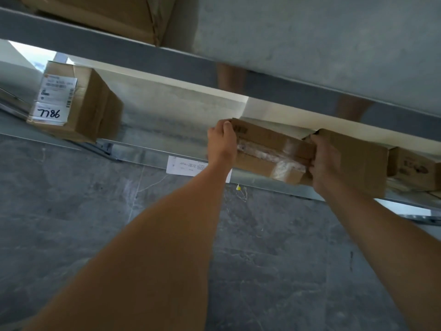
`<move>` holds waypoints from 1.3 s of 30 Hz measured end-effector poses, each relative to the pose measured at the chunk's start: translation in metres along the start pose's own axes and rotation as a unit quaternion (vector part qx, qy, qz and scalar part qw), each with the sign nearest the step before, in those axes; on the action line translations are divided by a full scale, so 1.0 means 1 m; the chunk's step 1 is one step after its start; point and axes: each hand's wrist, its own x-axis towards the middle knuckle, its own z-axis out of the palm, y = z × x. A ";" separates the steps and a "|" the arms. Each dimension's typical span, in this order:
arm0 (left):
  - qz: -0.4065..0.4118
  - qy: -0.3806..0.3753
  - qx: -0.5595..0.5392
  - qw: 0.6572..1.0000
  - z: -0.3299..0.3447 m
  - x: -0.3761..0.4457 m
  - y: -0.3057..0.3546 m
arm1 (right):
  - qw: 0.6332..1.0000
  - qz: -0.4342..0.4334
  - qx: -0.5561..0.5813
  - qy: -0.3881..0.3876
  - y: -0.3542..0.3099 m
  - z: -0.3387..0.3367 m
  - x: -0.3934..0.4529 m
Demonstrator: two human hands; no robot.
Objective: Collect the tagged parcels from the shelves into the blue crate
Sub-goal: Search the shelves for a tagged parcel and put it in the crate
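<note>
A flat brown cardboard parcel [269, 149] with clear tape across it lies at the front of the low metal shelf [262, 185]. My left hand [220, 144] grips its left end, fingers curled over the top corner. My right hand [325, 161] grips its right end, thumb on the front face. A second brown parcel [358, 161] stands directly behind my right hand. The blue crate is not in view.
A brown box [78, 103] with a white label reading 7786 sits at the shelf's left end. Another small box [415, 168] lies at the far right. A grey shelf beam [167, 60] runs overhead with a carton [100, 13] above it. A white paper tag [183, 164] hangs on the shelf edge. Grey tiled floor lies below.
</note>
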 end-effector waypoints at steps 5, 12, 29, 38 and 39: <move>0.021 0.034 -0.028 0.999 -0.011 0.000 0.003 | 0.992 0.036 0.119 -0.005 -0.001 -0.007 0.000; -0.018 0.070 -0.075 0.995 -0.005 0.003 0.011 | 0.989 0.057 0.124 -0.062 -0.002 -0.011 -0.001; 0.036 0.095 0.022 0.995 0.006 0.002 0.007 | 0.966 0.119 0.158 -0.168 0.002 -0.016 -0.009; 0.073 0.140 0.100 0.982 -0.028 0.014 -0.002 | 0.971 0.118 0.120 -0.168 -0.002 0.028 -0.015; 0.077 0.144 0.108 0.981 -0.032 0.015 -0.004 | 0.971 0.122 0.121 -0.167 0.000 0.035 -0.016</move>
